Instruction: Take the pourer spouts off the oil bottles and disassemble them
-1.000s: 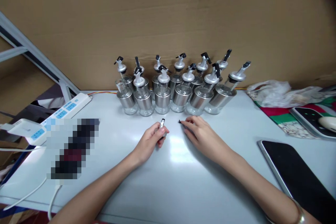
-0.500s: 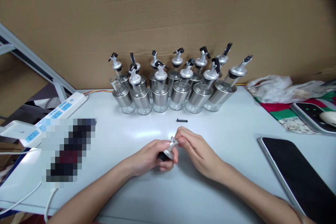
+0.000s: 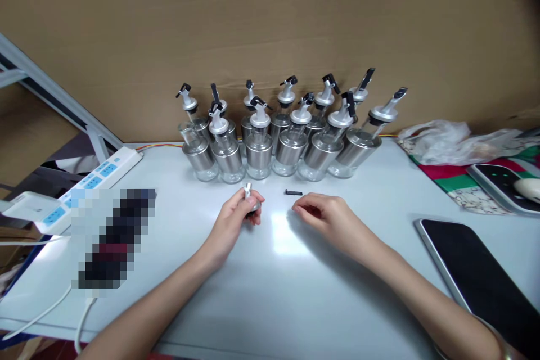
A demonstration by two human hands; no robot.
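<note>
My left hand (image 3: 231,219) is wrapped round a silver pourer spout (image 3: 248,187), its narrow tip pointing up past the thumb. My right hand (image 3: 333,215) hovers over the table with thumb and fingertips pressed together; whether anything tiny is between them is hidden. Just beyond those fingertips a small black flip lever (image 3: 293,192) lies on the table. Behind the hands stand several glass bottles (image 3: 259,152) with steel bands, most topped by silver spouts with black levers. The bottle (image 3: 198,156) at the front left has an open neck.
To the left are a white power strip (image 3: 120,164), a plugged-in charger (image 3: 31,211) with cables and a pixelated dark object (image 3: 122,230). A large dark-screened device (image 3: 468,270), a plastic bag (image 3: 455,143) and a patterned cloth (image 3: 439,175) lie right. Cardboard (image 3: 270,22) rises behind.
My hands have come apart. The left has moved away and to the left with the spout, now upright; the right has let go of the spout and shifted right, near the black lever.
</note>
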